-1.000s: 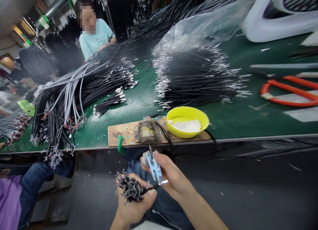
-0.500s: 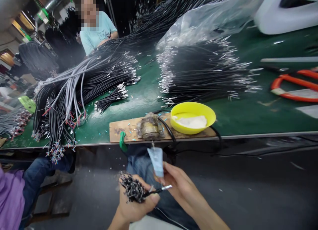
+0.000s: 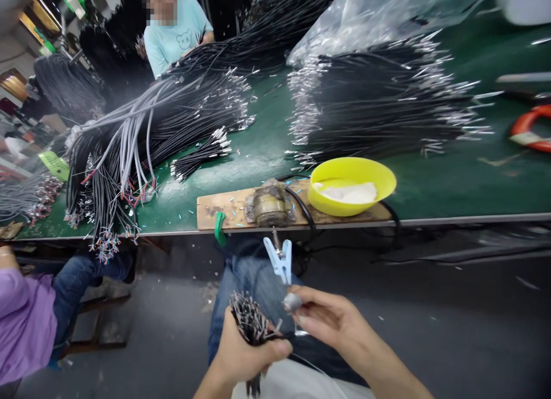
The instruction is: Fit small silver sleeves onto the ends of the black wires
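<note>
A bunch of short black cables [image 3: 253, 320] with pale stripped ends stands in the closed fingers of my left hand [image 3: 241, 353], low in the middle. My right hand [image 3: 329, 318] is just right of it, its fingers bent and slightly apart. A grey cover [image 3: 293, 301] sits at a fingertip of that hand. Below the thumb, a silvery tip [image 3: 301, 332] shows; whether the hand touches it is unclear. Just above my right fingers, a light blue clip [image 3: 282, 260] hangs from the shaft of a small motor [image 3: 270, 205] at the bench edge.
The motor sits on a wooden board [image 3: 206, 212] beside a yellow bowl [image 3: 322, 199] of white material. Piles of black cables [image 3: 365, 106] and grey cables [image 3: 140, 117] cover the green bench [image 3: 262, 149]. Orange-handled scissors [image 3: 527, 136] lie right. A co-worker [image 3: 183, 37] is across the bench; another person's purple-clad body [image 3: 30, 324] is left.
The view has shifted, with bench items higher and farther right. The clip's two legs now show. My left hand has turned the cable bunch more upright; my right fingers have moved from behind the clip.
</note>
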Tool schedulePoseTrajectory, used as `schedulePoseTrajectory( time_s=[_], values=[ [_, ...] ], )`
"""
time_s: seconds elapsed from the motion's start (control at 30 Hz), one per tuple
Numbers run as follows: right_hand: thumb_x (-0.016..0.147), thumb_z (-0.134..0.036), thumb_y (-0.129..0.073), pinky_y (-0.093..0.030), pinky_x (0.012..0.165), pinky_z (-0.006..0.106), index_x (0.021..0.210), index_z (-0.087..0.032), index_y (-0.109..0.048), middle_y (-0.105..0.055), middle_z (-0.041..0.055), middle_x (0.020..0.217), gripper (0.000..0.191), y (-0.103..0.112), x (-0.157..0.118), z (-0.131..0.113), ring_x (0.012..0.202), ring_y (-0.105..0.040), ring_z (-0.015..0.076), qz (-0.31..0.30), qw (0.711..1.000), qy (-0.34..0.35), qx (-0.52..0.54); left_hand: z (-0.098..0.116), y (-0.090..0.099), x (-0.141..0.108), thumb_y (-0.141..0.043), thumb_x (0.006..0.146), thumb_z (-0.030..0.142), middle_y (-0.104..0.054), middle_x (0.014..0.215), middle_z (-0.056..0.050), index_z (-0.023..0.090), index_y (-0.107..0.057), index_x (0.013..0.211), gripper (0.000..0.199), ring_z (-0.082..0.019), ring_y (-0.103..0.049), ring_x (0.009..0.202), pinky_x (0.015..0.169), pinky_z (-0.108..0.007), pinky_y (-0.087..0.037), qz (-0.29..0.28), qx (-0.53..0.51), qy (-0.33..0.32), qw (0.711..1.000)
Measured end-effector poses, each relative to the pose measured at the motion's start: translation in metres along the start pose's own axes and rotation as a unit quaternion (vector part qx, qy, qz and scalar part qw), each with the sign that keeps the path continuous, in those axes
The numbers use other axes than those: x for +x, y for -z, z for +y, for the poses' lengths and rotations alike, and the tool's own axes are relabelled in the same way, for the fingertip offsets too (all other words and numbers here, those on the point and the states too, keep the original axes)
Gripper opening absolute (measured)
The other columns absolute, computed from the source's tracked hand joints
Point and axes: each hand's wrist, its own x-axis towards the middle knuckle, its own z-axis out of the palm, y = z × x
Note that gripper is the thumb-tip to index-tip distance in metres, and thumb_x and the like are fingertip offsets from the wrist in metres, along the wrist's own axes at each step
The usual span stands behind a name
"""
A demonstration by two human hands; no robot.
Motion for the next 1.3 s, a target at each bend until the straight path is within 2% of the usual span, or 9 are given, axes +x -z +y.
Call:
schedulePoseTrajectory(
  time_s=[0.17, 0.27, 0.43, 0.57, 0.73, 0.93, 1.07, 1.17, 1.3],
  values=[
    [0.057, -0.044, -0.073, -0.047, 0.057, 0.029, 0.063, -0.018, -0.069, -0.059, 0.0046, 0.063, 0.027, 0.005, 0.0, 0.006, 0.059, -0.054, 0.0177, -0.018, 0.999, 0.034, -0.028, -0.006, -0.002, 0.003, -0.082, 0.04, 0.043, -0.045, 0.035, 0.008, 0.015, -0.052, 0.061, 0.045, -0.005, -0.036, 0.029, 0.03, -0.017, -0.026, -0.046, -0.033, 0.041, 0.998],
    [0.059, -0.045, -0.072, -0.048, 0.057, 0.029, 0.063, -0.018, -0.069, -0.061, 0.0049, 0.063, 0.027, 0.005, 0.001, 0.009, 0.059, -0.054, 0.0176, 0.004, 0.998, 0.045, -0.052, -0.01, -0.004, 0.003, -0.082, 0.039, 0.045, -0.041, 0.03, 0.01, 0.015, -0.052, 0.066, 0.051, -0.004, -0.033, 0.024, 0.026, -0.016, -0.022, -0.068, -0.074, 0.075, 0.992],
    [0.055, -0.049, -0.074, -0.049, 0.059, 0.03, 0.064, -0.018, -0.069, -0.064, 0.0054, 0.063, 0.032, -0.001, 0.001, 0.003, 0.061, -0.057, 0.0195, 0.038, 0.997, 0.018, -0.065, -0.018, -0.007, 0.003, -0.084, 0.036, 0.041, -0.039, 0.031, 0.013, 0.017, -0.05, 0.073, 0.056, -0.002, -0.03, 0.021, 0.023, -0.013, -0.02, -0.039, -0.151, 0.093, 0.983],
    [0.054, -0.048, -0.075, -0.049, 0.058, 0.029, 0.064, -0.018, -0.069, -0.064, 0.004, 0.06, 0.032, -0.003, -0.001, 0.002, 0.059, -0.057, 0.0184, 0.054, 0.996, 0.004, -0.064, -0.027, -0.009, 0.002, -0.083, 0.039, 0.039, -0.04, 0.032, 0.012, 0.017, -0.048, 0.07, 0.052, -0.001, -0.028, 0.022, 0.023, -0.012, -0.017, -0.031, -0.184, 0.098, 0.978],
    [0.052, -0.043, -0.077, -0.048, 0.06, 0.028, 0.064, -0.018, -0.069, -0.065, 0.0032, 0.062, 0.029, -0.005, -0.002, 0.003, 0.06, -0.058, 0.0175, 0.055, 0.998, -0.018, -0.036, -0.04, -0.007, 0.001, -0.08, 0.046, 0.042, -0.037, 0.028, 0.011, 0.018, -0.045, 0.061, 0.045, -0.001, -0.024, 0.021, 0.025, -0.014, -0.013, -0.092, -0.207, 0.07, 0.971],
    [0.057, -0.038, -0.074, -0.045, 0.054, 0.026, 0.064, -0.018, -0.067, -0.059, -0.0002, 0.054, 0.022, -0.01, -0.003, 0.001, 0.054, -0.054, 0.0152, 0.044, 0.998, -0.01, -0.054, -0.045, 0.003, -0.002, -0.083, 0.04, 0.036, -0.051, 0.049, 0.003, 0.015, -0.054, 0.058, 0.04, -0.007, -0.043, 0.042, 0.042, -0.021, -0.029, -0.182, -0.199, 0.113, 0.956],
    [0.06, -0.036, -0.07, -0.042, 0.05, 0.026, 0.063, -0.018, -0.065, -0.054, -0.0017, 0.049, 0.019, -0.01, -0.004, 0.003, 0.049, -0.05, 0.014, 0.034, 0.995, 0.004, -0.093, -0.051, 0.006, -0.003, -0.085, 0.035, 0.034, -0.052, 0.051, 0.002, 0.014, -0.058, 0.054, 0.039, -0.009, -0.044, 0.046, 0.047, -0.023, -0.032, -0.21, -0.19, 0.126, 0.951],
    [0.064, -0.035, -0.066, -0.04, 0.048, 0.026, 0.063, -0.017, -0.065, -0.049, -0.0032, 0.047, 0.018, -0.009, -0.005, 0.006, 0.046, -0.046, 0.013, 0.02, 0.99, 0.012, -0.136, -0.06, 0.006, -0.004, -0.084, 0.034, 0.034, -0.054, 0.053, 0.002, 0.014, -0.059, 0.058, 0.04, -0.009, -0.046, 0.048, 0.049, -0.024, -0.033, -0.219, -0.195, 0.136, 0.946],
    [0.067, -0.035, -0.059, -0.039, 0.047, 0.026, 0.065, -0.017, -0.063, -0.048, -0.0029, 0.047, 0.019, -0.009, -0.005, 0.012, 0.046, -0.045, 0.0134, 0.009, 0.983, 0.014, -0.185, -0.07, 0.004, -0.006, -0.084, 0.038, 0.032, -0.055, 0.051, 0.002, 0.012, -0.059, 0.062, 0.04, -0.01, -0.05, 0.048, 0.049, -0.023, -0.037, -0.189, -0.228, 0.127, 0.947]
  ],
)
